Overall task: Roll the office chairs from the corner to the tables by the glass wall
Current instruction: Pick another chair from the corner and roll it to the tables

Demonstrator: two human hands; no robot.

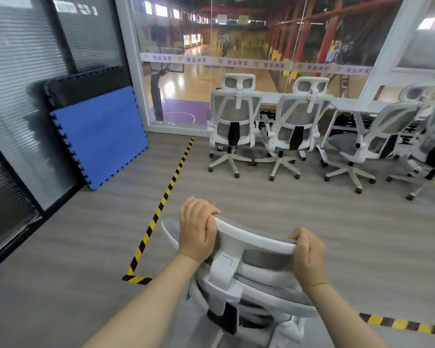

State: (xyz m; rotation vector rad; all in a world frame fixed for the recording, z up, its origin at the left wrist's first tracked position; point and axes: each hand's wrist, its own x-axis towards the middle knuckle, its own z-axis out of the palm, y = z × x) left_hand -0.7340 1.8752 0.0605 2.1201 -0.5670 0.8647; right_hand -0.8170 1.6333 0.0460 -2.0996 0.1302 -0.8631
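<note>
1. Mats [101, 136], blue over black, lean on the left wall, well apart from the held chair.
2. Striped tape [161, 204] runs along the floor from the glass wall [211, 59] toward the chair.
3. The left grip [197, 231] curls over the left end of the headrest [251, 241], fingers wrapped on its top edge.
4. The chair [246, 287] stands in the near foreground, directly below both grips, its back toward the camera.
5. The right grip [309, 257] clamps the headrest's right end, thumb on top.
6. Four parked chairs [234, 121] line the counter [362, 104] by the glass.
7. The held chair's seat and wheels are hidden; the rightmost chair is cut off by the frame edge.
</note>
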